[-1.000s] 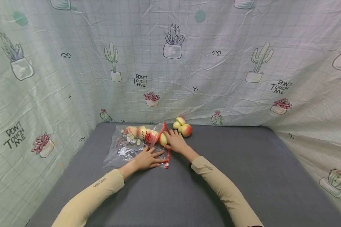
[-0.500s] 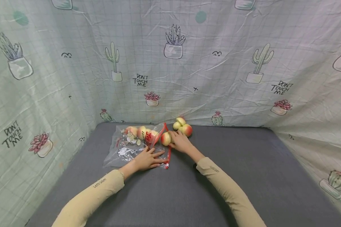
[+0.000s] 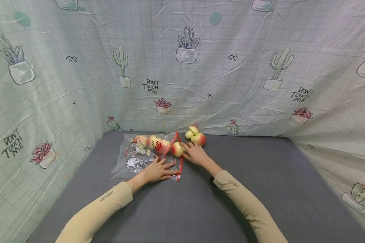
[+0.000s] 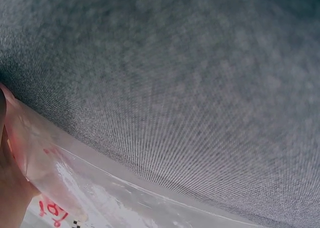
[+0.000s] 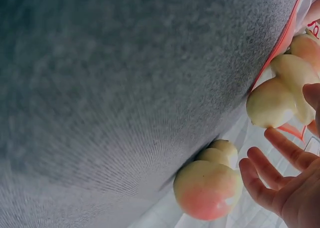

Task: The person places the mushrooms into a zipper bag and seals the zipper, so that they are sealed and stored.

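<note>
A clear zip bag (image 3: 130, 165) with red print and a red zip edge lies on the table, holding several yellow-and-red lobed, fruit-like pieces (image 3: 152, 141). My left hand (image 3: 155, 170) rests on the bag's lower layer near its mouth, fingers spread; the left wrist view shows only part of that hand (image 4: 12, 193). At the mouth sits another lobed piece (image 3: 177, 149), its small end toward my right hand (image 3: 198, 156). In the right wrist view my thumb and index finger pinch this piece (image 5: 272, 100), while the other fingers (image 5: 260, 163) extend loosely.
Two more lobed pieces (image 3: 199, 139) lie together right of the bag mouth, close to the right fingers, near the back edge. A grey cloth covers the table (image 3: 246, 175). Printed curtains (image 3: 219, 101) hang behind and at both sides.
My right hand has drawn back slightly to the right, and the piece at the bag mouth has shifted a little right with it. The left hand and bag have stayed in place.
</note>
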The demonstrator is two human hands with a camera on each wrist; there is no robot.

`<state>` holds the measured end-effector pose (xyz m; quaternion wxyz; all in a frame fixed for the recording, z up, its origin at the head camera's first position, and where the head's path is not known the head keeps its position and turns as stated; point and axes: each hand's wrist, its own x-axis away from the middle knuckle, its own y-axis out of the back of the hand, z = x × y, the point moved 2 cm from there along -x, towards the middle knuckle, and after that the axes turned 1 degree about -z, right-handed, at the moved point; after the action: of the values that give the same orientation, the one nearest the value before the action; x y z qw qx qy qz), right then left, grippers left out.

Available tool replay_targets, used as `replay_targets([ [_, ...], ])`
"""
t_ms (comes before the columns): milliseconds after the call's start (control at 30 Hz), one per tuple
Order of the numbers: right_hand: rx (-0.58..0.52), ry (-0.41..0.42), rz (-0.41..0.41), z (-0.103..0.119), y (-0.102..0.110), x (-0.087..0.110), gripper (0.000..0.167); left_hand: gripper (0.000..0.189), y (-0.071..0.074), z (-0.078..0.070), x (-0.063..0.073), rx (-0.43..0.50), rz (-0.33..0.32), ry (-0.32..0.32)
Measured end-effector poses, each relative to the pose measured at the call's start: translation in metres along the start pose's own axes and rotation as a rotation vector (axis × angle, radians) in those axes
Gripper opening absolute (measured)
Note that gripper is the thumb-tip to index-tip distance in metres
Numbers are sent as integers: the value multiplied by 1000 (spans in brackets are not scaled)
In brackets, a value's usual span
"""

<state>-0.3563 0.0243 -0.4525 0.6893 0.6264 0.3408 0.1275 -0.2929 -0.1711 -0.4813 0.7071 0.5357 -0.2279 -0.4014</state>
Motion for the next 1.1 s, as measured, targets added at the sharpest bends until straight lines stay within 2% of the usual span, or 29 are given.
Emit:
replay_targets([
  [167, -40, 11, 19, 3, -1, 1, 54, 40, 0, -1, -1, 14, -34, -15],
  [400, -33, 31, 31, 8, -4, -1, 57, 40, -1, -1, -1, -14, -14, -11],
  [633, -54, 30, 28, 11, -7, -6, 54, 39, 3, -3, -2, -34, -22, -18],
  [933, -64, 2, 15, 12, -10, -13, 52, 39, 1, 0, -1, -20, -78, -48],
  [967, -64, 4, 14, 13, -9, -13, 52, 39, -5, 2, -1, -34, -97, -52],
  [1100, -58, 6, 16, 15, -9, -15, 52, 40, -5, 3, 0, 15, -114, -60],
])
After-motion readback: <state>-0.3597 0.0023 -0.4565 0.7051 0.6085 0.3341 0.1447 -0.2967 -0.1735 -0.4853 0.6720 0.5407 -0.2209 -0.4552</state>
